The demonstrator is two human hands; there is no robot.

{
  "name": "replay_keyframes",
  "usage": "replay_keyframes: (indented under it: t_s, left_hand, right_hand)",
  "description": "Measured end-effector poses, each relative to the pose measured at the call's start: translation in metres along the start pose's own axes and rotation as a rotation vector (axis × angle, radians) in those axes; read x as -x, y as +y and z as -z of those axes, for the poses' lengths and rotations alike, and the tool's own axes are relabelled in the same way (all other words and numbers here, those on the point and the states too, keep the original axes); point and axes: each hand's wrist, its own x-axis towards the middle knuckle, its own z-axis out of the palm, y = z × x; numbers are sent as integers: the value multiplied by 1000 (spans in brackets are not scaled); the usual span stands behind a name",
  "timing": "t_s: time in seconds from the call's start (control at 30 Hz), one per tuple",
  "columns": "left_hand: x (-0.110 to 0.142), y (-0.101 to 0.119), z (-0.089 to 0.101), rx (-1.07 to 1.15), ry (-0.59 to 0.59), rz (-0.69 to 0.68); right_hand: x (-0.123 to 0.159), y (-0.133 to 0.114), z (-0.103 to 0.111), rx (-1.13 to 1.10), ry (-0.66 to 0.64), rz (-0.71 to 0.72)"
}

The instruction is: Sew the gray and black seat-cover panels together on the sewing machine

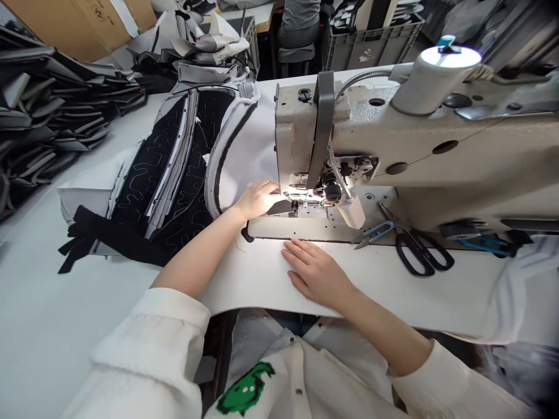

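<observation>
My left hand is at the needle area of the sewing machine, its fingertips partly hidden behind the machine head. Its fingers are closed on a light grey fabric panel with a dark curved edge, which runs back behind the machine head. A small dark strip shows beside the thumb, near the presser foot. My right hand lies flat on the white table, fingers stretched out, fingertips at the front edge of the machine bed. It holds nothing.
Blue thread snips and black-handled scissors lie right of the needle. Black quilted pieces and black strips lie at left, beyond them stacked dark pieces. A thread cone tops the machine. Another person sits behind.
</observation>
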Motion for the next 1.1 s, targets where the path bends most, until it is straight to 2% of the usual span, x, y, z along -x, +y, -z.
replay_keyframes:
  t_s: [0.17, 0.23, 0.3, 0.37, 0.47, 0.57, 0.63, 0.7, 0.8, 0.87, 0.93, 1.03, 1.1]
  left_hand:
    - [15, 22, 6, -80, -25, 74]
    - [23, 34, 19, -127, -25, 87]
    - [29, 41, 41, -183, 6, 114]
    - [30, 36, 66, -237, 86, 217]
    - [26, 7, 89, -232, 203, 469]
    - [27, -25, 85, -70, 168, 741]
    - [33, -35, 74, 13, 132, 893]
    - [43, -35, 64, 50, 142, 965]
    - [63, -29, 60, 98, 184, 958]
    - [84, -27, 65, 129, 200, 936]
    - [119, -28, 75, 154, 214, 908]
    - [202, -26, 103, 201, 220, 858]
    - [270, -17, 132, 226, 187, 910]
  right_hand:
    - [0, -1, -1, 11, 1, 6]
    - [-1, -1, 0, 8, -3, -1]
    - [-1, -1, 0, 1, -10, -5]
    - [-2, -1, 0, -5, -20, -2]
    - [-2, -1, 0, -12, -20, -1]
    - [-1, 0, -1, -36, 5, -17]
    - [0, 1, -1, -62, 35, -30]
    - [0, 2, -1, -81, 60, -35]
    - [-1, 3, 0, -87, 79, -33]
    - [-1, 3, 0, -79, 81, -35]
    - [-1, 1, 0, -58, 80, -39]
    - [1, -1, 0, -9, 79, -23]
    - [2, -1, 0, 14, 83, -4]
